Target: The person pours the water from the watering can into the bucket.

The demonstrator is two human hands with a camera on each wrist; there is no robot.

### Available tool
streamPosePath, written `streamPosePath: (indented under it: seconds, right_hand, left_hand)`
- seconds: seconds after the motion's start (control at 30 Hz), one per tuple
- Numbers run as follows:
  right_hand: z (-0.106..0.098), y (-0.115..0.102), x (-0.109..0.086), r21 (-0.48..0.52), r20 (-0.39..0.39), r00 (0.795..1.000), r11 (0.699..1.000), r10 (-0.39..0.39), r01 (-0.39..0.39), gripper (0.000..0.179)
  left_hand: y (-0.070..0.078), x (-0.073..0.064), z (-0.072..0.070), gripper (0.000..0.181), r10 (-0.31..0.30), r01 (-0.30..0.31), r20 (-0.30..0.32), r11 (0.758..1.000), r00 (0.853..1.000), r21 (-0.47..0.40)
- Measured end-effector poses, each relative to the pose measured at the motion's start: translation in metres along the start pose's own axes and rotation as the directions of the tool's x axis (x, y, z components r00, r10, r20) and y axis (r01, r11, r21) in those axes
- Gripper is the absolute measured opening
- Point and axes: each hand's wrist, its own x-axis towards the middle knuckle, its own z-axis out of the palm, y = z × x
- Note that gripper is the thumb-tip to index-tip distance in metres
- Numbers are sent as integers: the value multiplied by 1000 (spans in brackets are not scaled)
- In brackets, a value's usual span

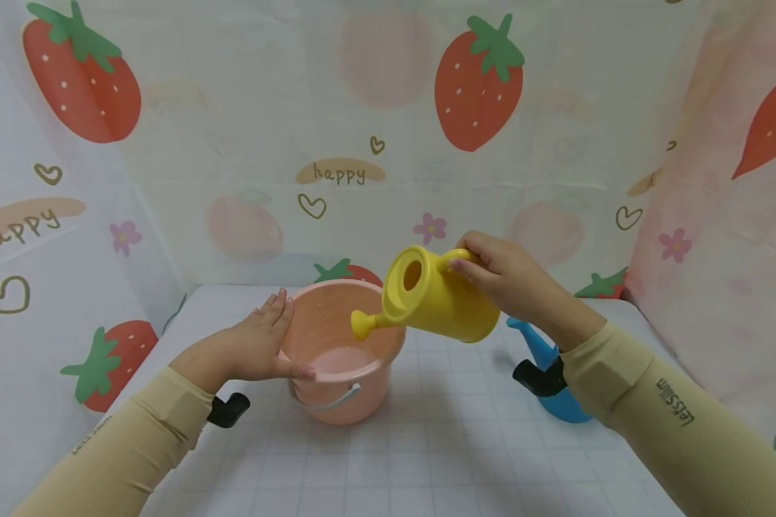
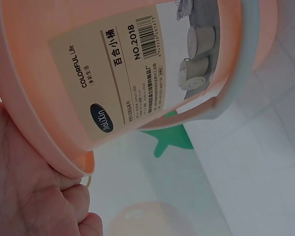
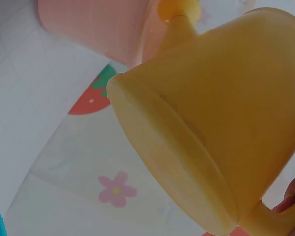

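My right hand [image 1: 507,276] grips the handle of a yellow watering can [image 1: 449,301], which hangs tilted toward the left. Its round spout head [image 1: 362,324] is over the mouth of a pink bucket [image 1: 345,398]. In the right wrist view the can's base [image 3: 172,157] faces the camera. With fingers spread and straight, my left hand [image 1: 252,348] rests on the bucket's left rim, its thumb along the front. The left wrist view shows the bucket's label [image 2: 118,73] and this hand [image 2: 34,182] against the rim. No water shows at the spout.
A blue watering can [image 1: 565,406] stands on the right of the table, partly hidden behind my right wrist. The bucket's pale handle [image 1: 336,402] hangs down its front. Strawberry-printed cloth [image 1: 265,108] closes off the back and sides of the white checked table [image 1: 453,459].
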Motion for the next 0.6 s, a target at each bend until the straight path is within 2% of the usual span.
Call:
streamPosePath:
  seconds: [0.6]
  right_hand:
    - [-1,0,1,6,1,1000,1000,-7,7,24]
  left_hand:
    - [1,-1,-1,132,1,-1,3,1000,1000,5]
